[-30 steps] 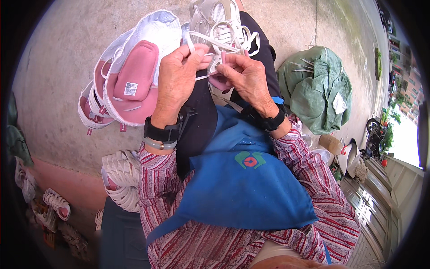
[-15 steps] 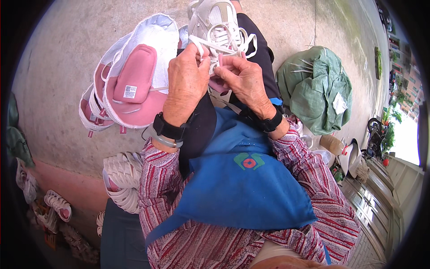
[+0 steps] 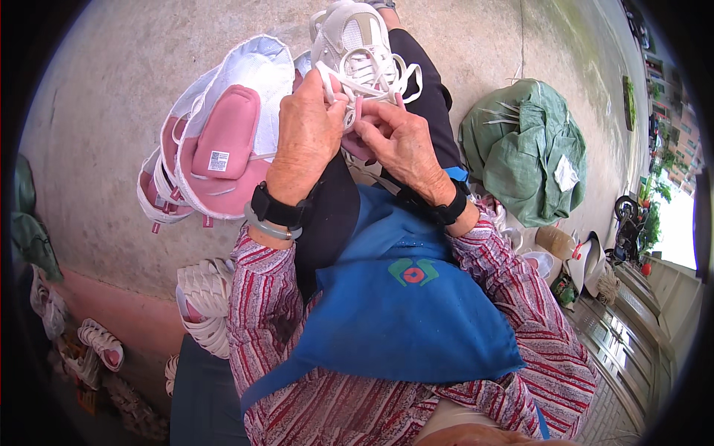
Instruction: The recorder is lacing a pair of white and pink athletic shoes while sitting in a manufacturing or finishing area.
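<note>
A white and beige sneaker [image 3: 348, 46] with loose white laces rests on my lap, toe pointing away from me. My left hand [image 3: 309, 123] is closed in a pinch on the white shoelace [image 3: 327, 78], to the left of the shoe's opening. Beside it, my right hand [image 3: 401, 140] has its thumb and fingers pressed together on the sneaker's eyelet edge and pink lining; exactly what lies between the fingertips is partly hidden. Lace loops [image 3: 409, 80] stand out to the right of the shoe.
Several white and pink sneaker uppers [image 3: 260, 63] are stacked on the concrete at left. A green sack [image 3: 520, 149] sits at right. White laced uppers [image 3: 204, 297] lie by my left elbow. A bottle [image 3: 554, 241] and a cap [image 3: 593, 260] are at lower right.
Both hands stay at the same spot on the shoe, with slight finger shifts. The sneaker sits slightly lower in view, and the surroundings have shifted a little with the head.
</note>
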